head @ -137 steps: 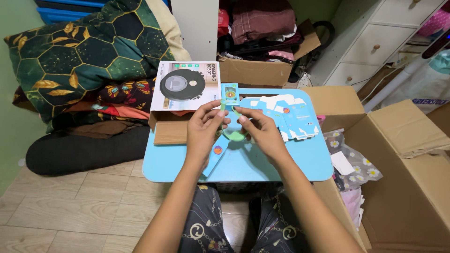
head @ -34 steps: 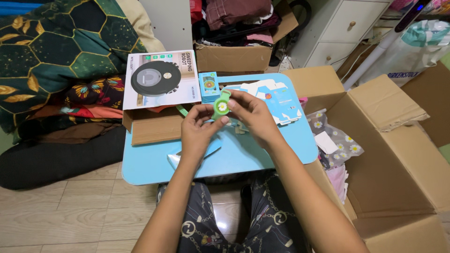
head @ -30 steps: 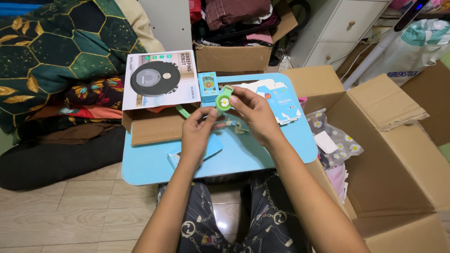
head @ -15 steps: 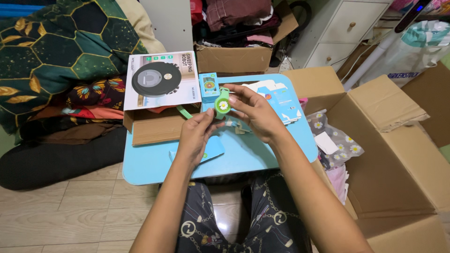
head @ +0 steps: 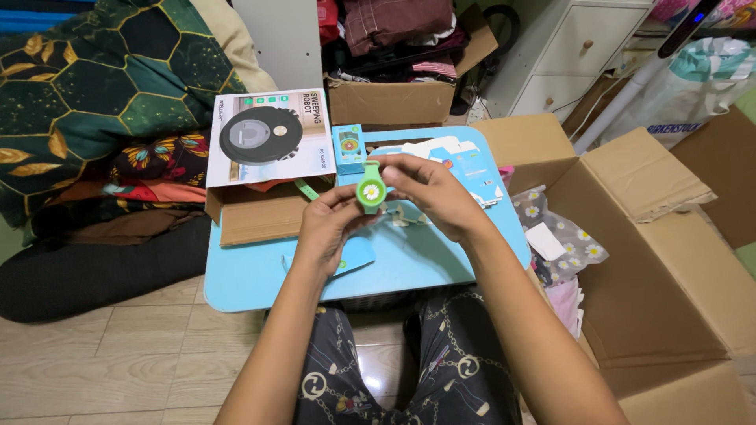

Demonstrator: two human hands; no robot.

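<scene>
Head view: both hands held a small green toy watch (head: pixel 368 191) above the light-blue worktop (head: pixel 252 275).

Left hand (head: pixel 329 223) pinched its lower strap and right hand (head: pixel 429 197) closed on the upper end, apparently to turn the flower-printed face up for a look. Behind it stood a small blue carton (head: pixel 349 148); flat blue-and-white cartons (head: pixel 465 161) lay to the right, and a white box picturing a round grey device (head: pixel 269 137) rested on a cardboard box at left.
</scene>
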